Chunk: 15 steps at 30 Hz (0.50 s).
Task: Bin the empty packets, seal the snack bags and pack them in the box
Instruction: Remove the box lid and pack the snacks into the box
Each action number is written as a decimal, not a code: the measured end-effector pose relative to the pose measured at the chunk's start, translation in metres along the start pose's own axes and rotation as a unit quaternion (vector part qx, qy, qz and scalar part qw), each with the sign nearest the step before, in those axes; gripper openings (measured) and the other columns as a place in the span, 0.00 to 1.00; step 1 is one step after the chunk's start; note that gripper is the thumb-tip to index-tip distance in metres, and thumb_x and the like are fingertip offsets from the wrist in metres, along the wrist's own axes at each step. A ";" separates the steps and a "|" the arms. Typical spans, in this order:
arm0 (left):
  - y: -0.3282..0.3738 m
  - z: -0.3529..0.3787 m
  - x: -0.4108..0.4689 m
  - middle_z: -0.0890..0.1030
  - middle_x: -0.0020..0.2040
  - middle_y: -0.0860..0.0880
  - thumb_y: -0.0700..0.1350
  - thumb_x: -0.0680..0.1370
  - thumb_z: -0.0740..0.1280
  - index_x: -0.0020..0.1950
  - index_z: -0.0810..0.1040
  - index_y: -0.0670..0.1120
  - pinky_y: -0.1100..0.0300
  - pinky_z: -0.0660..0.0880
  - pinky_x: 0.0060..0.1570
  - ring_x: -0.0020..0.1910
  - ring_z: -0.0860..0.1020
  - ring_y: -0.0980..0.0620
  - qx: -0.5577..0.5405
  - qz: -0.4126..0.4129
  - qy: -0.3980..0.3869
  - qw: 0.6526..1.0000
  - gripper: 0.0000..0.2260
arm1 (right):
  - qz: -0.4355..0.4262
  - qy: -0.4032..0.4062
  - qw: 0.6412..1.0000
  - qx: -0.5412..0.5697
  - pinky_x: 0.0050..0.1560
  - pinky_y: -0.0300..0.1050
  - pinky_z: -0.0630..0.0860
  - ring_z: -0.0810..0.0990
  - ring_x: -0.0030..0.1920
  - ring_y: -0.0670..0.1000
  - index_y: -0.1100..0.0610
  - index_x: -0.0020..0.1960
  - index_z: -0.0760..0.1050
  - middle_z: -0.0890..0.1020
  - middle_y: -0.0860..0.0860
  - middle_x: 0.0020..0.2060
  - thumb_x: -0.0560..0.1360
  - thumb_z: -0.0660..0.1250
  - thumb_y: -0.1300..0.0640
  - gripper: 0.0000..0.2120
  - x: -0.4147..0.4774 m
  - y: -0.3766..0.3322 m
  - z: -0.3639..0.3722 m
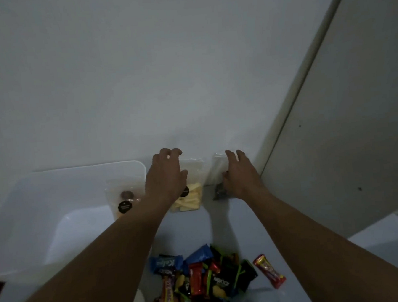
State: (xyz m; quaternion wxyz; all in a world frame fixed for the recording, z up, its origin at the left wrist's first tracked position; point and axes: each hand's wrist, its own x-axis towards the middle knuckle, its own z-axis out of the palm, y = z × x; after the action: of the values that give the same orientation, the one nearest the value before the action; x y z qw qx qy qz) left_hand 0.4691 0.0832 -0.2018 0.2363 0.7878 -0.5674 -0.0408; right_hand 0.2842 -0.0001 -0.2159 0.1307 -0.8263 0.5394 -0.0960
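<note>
Two clear snack bags lean on the white wall at the back of the table. One holds pale yellow chips [189,200], the other dark pieces [219,192]. My left hand [165,175] covers the chip bag's upper left, fingers curled just above its top edge. My right hand [239,175] is at the dark bag's right side, fingers spread, thumb touching its front. I cannot see either hand closed on a bag. A third bag with brown cookies [123,201] shows at the translucent box [53,186] on the left. Small colourful packets [203,281] lie piled near me.
A red packet [269,271] lies apart, right of the pile. A grey cabinet or door panel [335,140] stands close on the right. A clear plastic item [259,301] sits at the bottom edge. The wall is directly behind the bags.
</note>
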 end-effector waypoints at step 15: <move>0.002 0.063 0.030 0.78 0.56 0.43 0.44 0.79 0.66 0.60 0.75 0.47 0.48 0.71 0.48 0.55 0.74 0.39 0.181 -0.113 0.060 0.975 0.10 | -0.055 0.086 0.988 -0.112 0.60 0.56 0.65 0.70 0.61 0.60 0.53 0.65 0.73 0.75 0.56 0.59 0.79 0.63 0.56 0.15 0.054 0.066 0.042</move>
State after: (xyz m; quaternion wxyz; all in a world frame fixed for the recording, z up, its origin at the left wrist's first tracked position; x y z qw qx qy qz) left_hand 0.4567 0.0349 -0.2507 0.1173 0.8777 -0.4572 0.0831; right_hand 0.2612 -0.0703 -0.2757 -0.0155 -0.8529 0.5095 -0.1130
